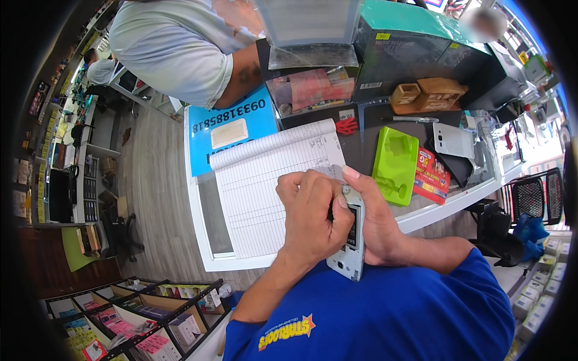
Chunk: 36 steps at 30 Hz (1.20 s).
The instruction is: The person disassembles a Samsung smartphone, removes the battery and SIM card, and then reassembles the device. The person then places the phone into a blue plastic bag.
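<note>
Both my hands hold a white mobile phone (349,259) with its back cover off, close to my chest. My right hand (376,222) cradles it from the right, thumb up along its edge. Over the phone's open back curls my left hand (313,213), fingers pressing at the dark battery (353,231) in the compartment. Below them on the counter lies an open ruled ledger (265,180). A white back cover (453,139) lies further right on the counter.
A lime green plastic tray (394,162) and a red packet (430,174) lie right of the ledger. Boxes, a clear drawer unit and a wooden holder (430,93) stand at the counter's back. Another person in a grey shirt (180,48) stands across. Shelves of packaged goods (132,319) sit lower left.
</note>
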{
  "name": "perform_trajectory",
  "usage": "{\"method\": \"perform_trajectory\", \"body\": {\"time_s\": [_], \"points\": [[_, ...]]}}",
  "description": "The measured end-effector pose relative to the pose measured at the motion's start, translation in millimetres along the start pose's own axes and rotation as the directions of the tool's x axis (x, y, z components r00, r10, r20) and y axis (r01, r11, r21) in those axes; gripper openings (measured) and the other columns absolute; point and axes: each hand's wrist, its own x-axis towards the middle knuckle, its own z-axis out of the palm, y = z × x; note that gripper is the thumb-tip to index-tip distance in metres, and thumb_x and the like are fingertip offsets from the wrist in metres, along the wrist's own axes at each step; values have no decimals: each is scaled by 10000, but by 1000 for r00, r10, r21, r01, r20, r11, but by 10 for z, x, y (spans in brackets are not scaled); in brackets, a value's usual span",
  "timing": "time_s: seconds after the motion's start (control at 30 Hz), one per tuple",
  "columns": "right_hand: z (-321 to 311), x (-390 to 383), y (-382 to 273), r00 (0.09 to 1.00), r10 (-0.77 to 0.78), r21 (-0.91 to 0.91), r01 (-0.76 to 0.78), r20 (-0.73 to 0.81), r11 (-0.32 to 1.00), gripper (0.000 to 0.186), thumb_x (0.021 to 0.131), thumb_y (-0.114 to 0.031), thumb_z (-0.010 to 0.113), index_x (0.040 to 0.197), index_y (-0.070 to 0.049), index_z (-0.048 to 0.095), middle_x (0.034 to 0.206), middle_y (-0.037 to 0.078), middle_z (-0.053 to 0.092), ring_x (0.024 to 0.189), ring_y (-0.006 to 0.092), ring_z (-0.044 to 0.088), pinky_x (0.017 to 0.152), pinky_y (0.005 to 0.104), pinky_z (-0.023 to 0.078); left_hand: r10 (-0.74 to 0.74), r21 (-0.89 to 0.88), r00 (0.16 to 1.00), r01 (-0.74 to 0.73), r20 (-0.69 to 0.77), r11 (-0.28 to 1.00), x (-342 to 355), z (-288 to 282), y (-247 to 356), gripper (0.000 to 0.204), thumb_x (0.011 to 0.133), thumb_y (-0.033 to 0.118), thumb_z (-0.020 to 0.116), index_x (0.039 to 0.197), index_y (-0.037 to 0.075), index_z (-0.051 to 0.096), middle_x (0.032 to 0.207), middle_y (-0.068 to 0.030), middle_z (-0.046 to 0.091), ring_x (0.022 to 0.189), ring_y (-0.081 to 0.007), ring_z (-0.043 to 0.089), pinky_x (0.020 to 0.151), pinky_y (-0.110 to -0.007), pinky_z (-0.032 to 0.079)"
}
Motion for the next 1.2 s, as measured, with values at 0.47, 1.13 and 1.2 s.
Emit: {"method": "perform_trajectory", "body": {"time_s": [0.47,1.13,1.2], "points": [[19,-13,18,1000,-5,6,5,13,1000,441,1003,-494,558,1211,-105,568,1093,36,585,1020,121,587,916,289,476,-52,-6,998,52,23,999,-40,-19,12,86,779,99,604,832,83,539,847,-78,529,889,-301,457,863,-439,316],[35,2,4,996,-80,-23,81,23,996,444,1014,-496,562,1201,-94,574,1080,24,553,979,109,548,860,279,463,74,34,993,-71,-87,997,19,-150,61,225,728,110,736,909,116,603,958,-36,662,916,-220,575,963,-396,329],[21,15,12,994,-106,-17,106,21,994,455,1009,-501,569,1216,-96,567,1089,20,545,998,108,543,873,277,461,73,38,992,-70,-99,997,8,-120,49,220,720,98,742,893,117,606,957,-35,662,920,-222,581,965,-401,336]]}}
